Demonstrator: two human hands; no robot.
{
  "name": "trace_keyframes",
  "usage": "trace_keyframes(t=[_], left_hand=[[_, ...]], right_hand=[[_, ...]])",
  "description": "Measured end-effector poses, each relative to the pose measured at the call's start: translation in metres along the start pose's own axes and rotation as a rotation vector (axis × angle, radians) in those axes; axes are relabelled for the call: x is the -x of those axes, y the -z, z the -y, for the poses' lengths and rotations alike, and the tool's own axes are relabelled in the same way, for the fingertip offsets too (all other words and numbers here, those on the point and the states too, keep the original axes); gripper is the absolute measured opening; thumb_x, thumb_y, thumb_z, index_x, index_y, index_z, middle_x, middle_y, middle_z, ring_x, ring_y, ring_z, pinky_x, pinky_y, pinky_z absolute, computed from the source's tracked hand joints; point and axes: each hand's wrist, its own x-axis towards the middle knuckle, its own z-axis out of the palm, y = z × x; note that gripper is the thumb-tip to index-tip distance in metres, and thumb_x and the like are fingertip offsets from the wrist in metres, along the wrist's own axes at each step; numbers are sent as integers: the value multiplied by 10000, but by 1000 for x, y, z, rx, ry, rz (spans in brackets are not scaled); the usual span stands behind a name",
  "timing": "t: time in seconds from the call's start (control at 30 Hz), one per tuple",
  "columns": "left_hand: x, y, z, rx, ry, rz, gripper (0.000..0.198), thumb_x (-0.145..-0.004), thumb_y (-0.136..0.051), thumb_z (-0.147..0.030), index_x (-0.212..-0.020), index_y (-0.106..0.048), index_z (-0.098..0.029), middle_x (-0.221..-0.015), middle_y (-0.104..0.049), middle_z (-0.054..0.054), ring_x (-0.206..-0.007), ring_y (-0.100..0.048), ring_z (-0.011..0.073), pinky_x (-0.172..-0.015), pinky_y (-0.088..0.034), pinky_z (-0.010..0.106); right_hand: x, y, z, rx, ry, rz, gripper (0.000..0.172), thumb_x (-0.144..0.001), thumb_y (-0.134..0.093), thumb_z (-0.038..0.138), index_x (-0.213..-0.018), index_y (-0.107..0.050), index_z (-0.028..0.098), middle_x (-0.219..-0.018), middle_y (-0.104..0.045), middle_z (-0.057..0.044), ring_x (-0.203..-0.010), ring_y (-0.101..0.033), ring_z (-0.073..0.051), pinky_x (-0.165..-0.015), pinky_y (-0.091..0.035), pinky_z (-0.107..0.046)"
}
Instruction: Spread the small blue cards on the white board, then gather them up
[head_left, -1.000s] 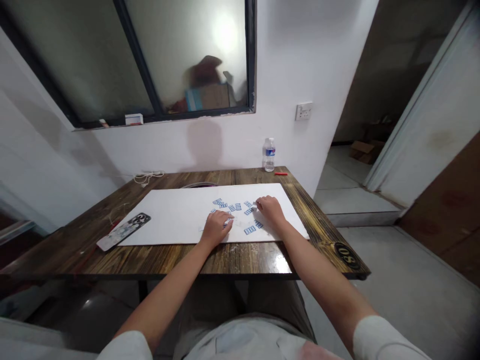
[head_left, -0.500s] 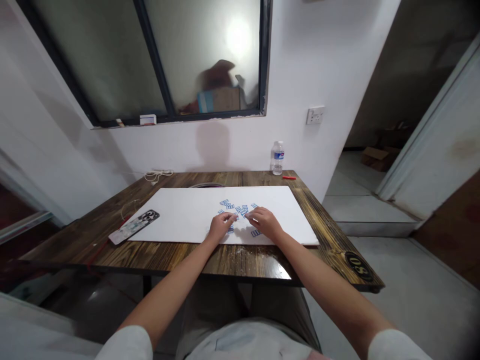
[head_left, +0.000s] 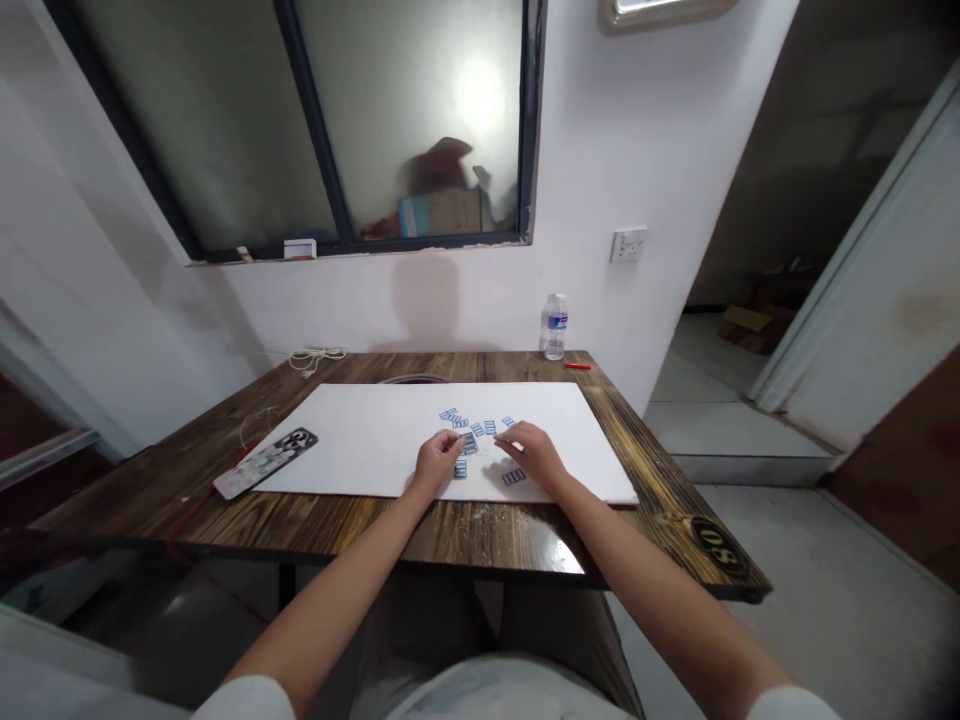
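Observation:
My left hand [head_left: 437,460] is over the white board [head_left: 367,435], thumb and finger pinched at the edge of a small blue-outlined piece [head_left: 469,443] with bar-like slots. To its right, my right hand [head_left: 531,452] has its thumb and forefinger pressed together just above the board. Whatever is between those fingertips is too small to make out. Several similar pieces lie around the hands: one [head_left: 514,477] under the right hand, one [head_left: 461,468] beside the left, and a cluster [head_left: 452,417] farther back.
A phone-like slab with a patterned back [head_left: 266,463] overlaps the board's left edge. On the wooden table [head_left: 360,525] are a water bottle [head_left: 555,328], a red pen-like stick [head_left: 577,366] and a white cable [head_left: 315,358] along the back. A wall stands behind.
The hands have drawn slightly apart, and the slotted piece at my left fingertips shows more plainly. The whole view has shifted a little, so the table sits lower.

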Motion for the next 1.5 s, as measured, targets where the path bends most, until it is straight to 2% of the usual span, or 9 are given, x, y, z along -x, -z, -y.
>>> trace_keyframes(t=[0.13, 0.3, 0.4, 0.53, 0.73, 0.93, 1.2, 1.4, 1.5], left_hand=[[0, 0, 1, 13, 9, -42, 233, -740, -645, -409, -724, -637, -177, -678, -631, 2, -684, -583, 162, -657, -461, 270], [1, 0, -1, -32, 1, -28, 218, -746, -631, -391, -731, -644, -174, -680, -628, -2, -661, -569, 155, -651, -451, 276], [2, 0, -3, -48, -8, -25, 226, -750, -626, -398, -734, -646, -173, -693, -639, 2, -658, -570, 154, -647, -451, 276], [3, 0, -5, -77, -13, -24, 237, -754, -624, -412, -741, -654, -177, -711, -656, 5, -667, -577, 157, -648, -457, 276], [3, -2, -6, -116, -33, -17, 234, -761, -631, -411, -722, -654, -182, -674, -646, -1, -641, -573, 156, -622, -469, 275], [4, 0, -8, -128, -46, -4, 245, -767, -635, -411, -692, -645, -178, -657, -633, -7, -620, -560, 144, -612, -458, 260], [6, 0, -15, -120, -59, 78, 281, -734, -670, -451, -681, -667, -176, -675, -660, 20, -636, -577, 156, -605, -438, 253], [9, 0, -24, -130, -73, 164, 294, -730, -681, -475, -674, -691, -186, -676, -681, 33, -644, -598, 171, -607, -451, 261], [10, -1, -25, -114, -53, 194, 297, -729, -685, -485, -682, -701, -192, -652, -683, 29, -625, -605, 173, -592, -456, 261]], right_hand=[[-2, 22, -14, -74, -184, 192, 84, -773, -767, 298, -826, -764, 233, -864, -714, -68, -853, -606, -225, -797, -470, -379], [-2, 37, -14, -84, -217, 494, 334, -552, -897, 395, -834, -787, 252, -990, -646, -67, -982, -550, -253, -863, -452, -367], [-1, 37, -10, 1, -212, 562, 373, -513, -911, 423, -822, -782, 258, -1009, -625, -62, -1005, -513, -251, -885, -427, -357], [-1, 34, -7, 51, -208, 594, 298, -537, -909, 366, -777, -773, 252, -942, -633, -54, -949, -518, -231, -822, -429, -324], [0, 31, -10, 5, -170, 539, 273, -499, -915, 279, -703, -738, 237, -821, -656, -23, -866, -548, -211, -736, -424, -294], [1, 28, -8, -307, -389, 551, 207, -594, -828, 322, -644, -683, 183, -588, -593, 39, -583, -517, -120, -539, -363, -226], [-7, 12, 11, -410, -426, 187, 265, -701, -757, 451, -752, -741, 191, -731, -725, -35, -688, -617, -171, -646, -448, -275], [-5, -2, 9, -467, -501, 42, 352, -710, -717, 537, -729, -699, 186, -689, -689, -31, -646, -601, -167, -610, -456, -279], [-3, -6, 7, -477, -497, 25, 383, -698, -712, 563, -718, -665, 183, -679, -660, -20, -636, -578, -156, -598, -450, -276]])
